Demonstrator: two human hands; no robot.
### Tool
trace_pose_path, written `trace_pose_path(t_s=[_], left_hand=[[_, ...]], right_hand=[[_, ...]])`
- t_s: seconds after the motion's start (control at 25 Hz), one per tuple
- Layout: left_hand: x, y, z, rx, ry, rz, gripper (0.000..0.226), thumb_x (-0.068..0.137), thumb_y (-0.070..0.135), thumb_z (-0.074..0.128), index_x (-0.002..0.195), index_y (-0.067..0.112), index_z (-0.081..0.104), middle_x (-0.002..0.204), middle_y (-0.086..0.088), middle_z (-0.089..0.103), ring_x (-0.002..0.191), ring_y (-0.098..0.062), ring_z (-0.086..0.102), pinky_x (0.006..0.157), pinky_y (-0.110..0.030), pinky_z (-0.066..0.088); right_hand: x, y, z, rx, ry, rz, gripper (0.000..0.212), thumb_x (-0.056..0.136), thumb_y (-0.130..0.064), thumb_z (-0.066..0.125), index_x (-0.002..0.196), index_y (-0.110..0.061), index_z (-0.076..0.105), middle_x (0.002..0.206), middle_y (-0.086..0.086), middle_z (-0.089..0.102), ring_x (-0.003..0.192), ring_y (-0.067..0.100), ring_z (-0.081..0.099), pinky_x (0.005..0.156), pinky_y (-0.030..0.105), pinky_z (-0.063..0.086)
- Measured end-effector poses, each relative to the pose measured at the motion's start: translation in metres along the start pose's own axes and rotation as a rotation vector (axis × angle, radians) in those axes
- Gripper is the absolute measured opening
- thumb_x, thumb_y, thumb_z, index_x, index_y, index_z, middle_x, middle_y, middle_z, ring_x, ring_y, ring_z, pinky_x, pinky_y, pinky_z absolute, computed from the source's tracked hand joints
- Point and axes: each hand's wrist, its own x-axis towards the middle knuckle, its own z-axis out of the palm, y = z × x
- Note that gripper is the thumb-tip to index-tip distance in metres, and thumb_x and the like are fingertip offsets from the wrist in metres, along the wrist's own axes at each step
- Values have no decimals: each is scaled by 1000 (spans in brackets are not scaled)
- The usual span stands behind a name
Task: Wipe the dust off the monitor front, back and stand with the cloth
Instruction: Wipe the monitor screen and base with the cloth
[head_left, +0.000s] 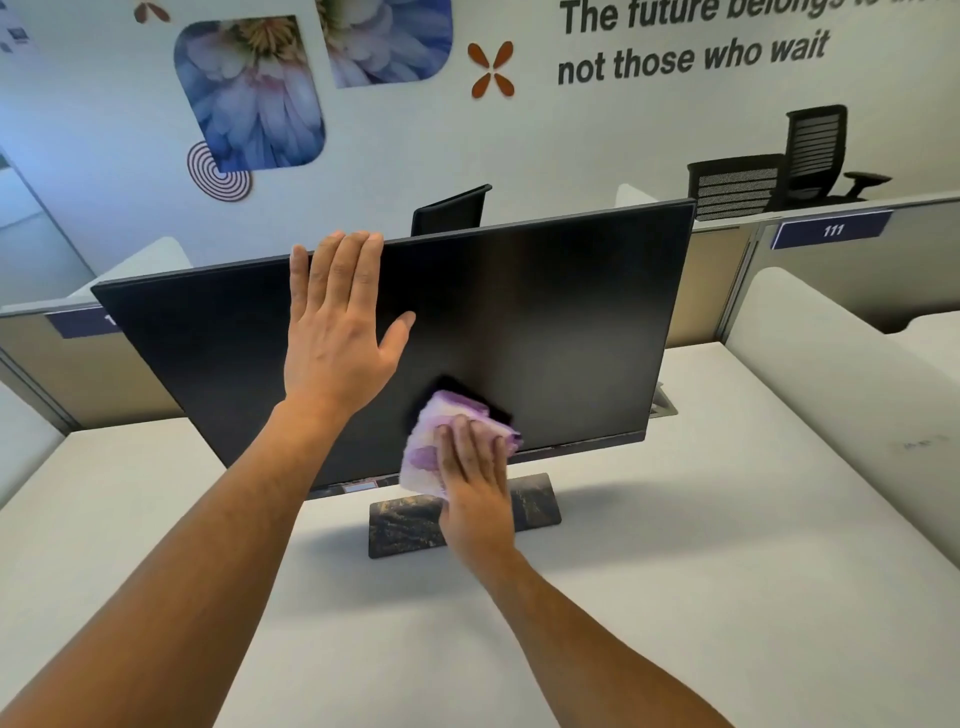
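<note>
1. The monitor (519, 322) stands on its dark marbled stand (405, 525) toward the far side of the white desk (675, 597), roughly midway between the desk's left and right edges. The screen is off and leans back a little.

2. The purple-and-white cloth (436, 441) is bunched against the lower middle of the screen, just above the bottom bezel and the stand.

3. The right hand (475, 488) lies flat on the cloth, fingers spread over it and pressing it to the glass rather than pinching it.

4. The left hand (337, 322) is open and holds nothing. Its palm rests on the upper left part of the screen and its fingertips reach the top edge, steadying the panel.

5. Judged from this, the front is being wiped; nothing shows whether the back and stand have been done.

6. To do this step well:
   - keep the pressure light and even, since the panel can rock on its narrow base;
   - work in overlapping straight passes out to the corners;
   - shift the bracing hand to the frame, because a bare palm likely leaves marks on the glass;
   - refold the cloth to a clean face once it loads with dust.

7. Beyond the desk are low partitions (831, 260) and two black office chairs (779, 161) against a decorated wall.
</note>
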Motion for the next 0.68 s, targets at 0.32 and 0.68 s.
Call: trace_pose_path(t_s=[0.32, 0.68], left_hand=[[1, 4, 5, -6, 7, -27, 75, 95, 45, 48, 153, 13, 14, 159, -10, 20, 149, -26, 7, 121, -47, -6], [1, 3, 8, -23, 32, -48, 74, 94, 48, 48, 152, 15, 16, 157, -9, 21, 149, -26, 8, 120, -44, -8]], right_hand=[[31, 62, -60, 631, 472, 863, 81, 92, 8, 40, 155, -25, 3, 164, 2, 2, 149, 32, 11, 121, 48, 17], [27, 1, -32, 336, 198, 548, 86, 87, -3, 66, 153, -12, 12, 162, 10, 13, 149, 32, 5, 111, 42, 25]])
